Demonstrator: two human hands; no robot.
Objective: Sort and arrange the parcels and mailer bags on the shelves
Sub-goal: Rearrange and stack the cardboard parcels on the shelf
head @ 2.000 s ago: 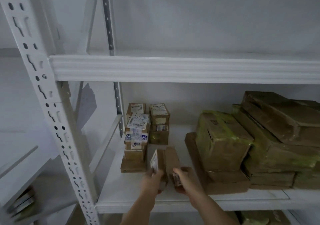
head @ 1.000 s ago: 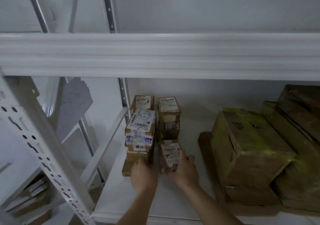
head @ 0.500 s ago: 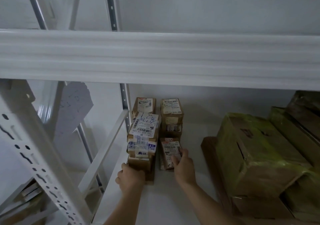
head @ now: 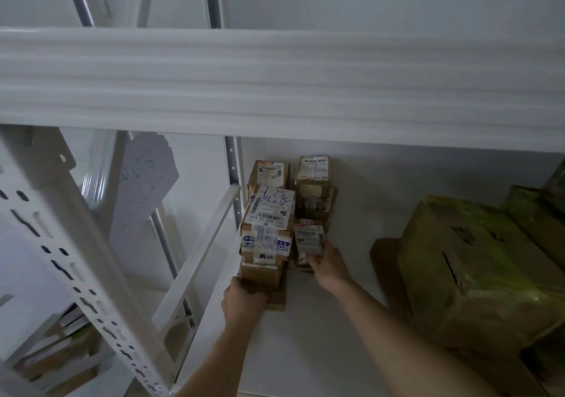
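Left hand (head: 244, 300) fingers curled on the flat bottom box (head: 275, 300) of the left stack, right hand (head: 328, 263) fingers pinching a small labelled parcel (head: 308, 239) on the shelf (head: 321, 351)

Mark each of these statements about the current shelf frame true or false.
1. The right hand grips a small labelled parcel. True.
2. The left hand hangs free of the shelf. False: it holds the bottom box of the left stack.
3. The top parcel of the left stack bears handwriting on its label. True.
4. The large tape-wrapped boxes sit left of the small parcels. False: they sit to the right.
5. Parcels fill the upper shelf. False: its top surface is out of view.
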